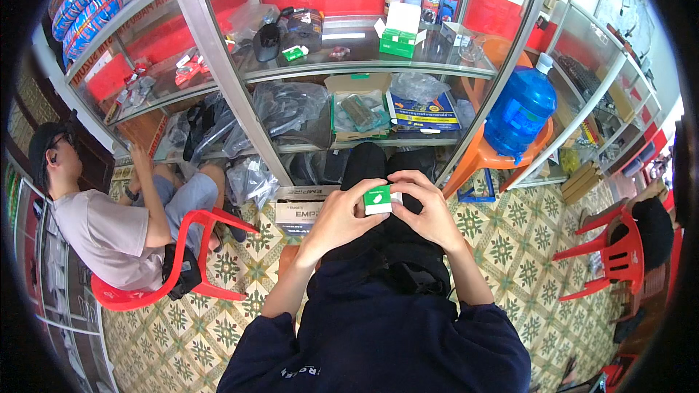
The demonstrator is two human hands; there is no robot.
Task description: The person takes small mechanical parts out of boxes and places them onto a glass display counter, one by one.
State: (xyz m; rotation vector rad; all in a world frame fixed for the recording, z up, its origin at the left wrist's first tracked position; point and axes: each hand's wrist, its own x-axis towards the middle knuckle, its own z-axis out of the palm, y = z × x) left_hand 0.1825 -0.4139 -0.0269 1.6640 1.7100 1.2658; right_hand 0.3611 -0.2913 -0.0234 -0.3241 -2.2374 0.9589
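Note:
A small green and white cardboard box (378,200) is held between both hands above my lap. My left hand (341,215) grips its left side with thumb and fingers. On the right side, my right hand (426,210) has its thumb and fingers on the box's white end, which looks like a flap. On the glass shelf ahead stands an open green and white carton (397,46) with its lid raised and small green boxes inside. Another small green box (295,53) lies further left on that shelf, beside a black plastic part (267,42).
A glass display cabinet (360,72) stands in front. At the left a person (109,218) sits on a red plastic chair (185,262). An orange chair (475,147) bears a blue water jug (520,109). Cardboard boxes (306,210) rest on the tiled floor; another person (652,229) is at far right.

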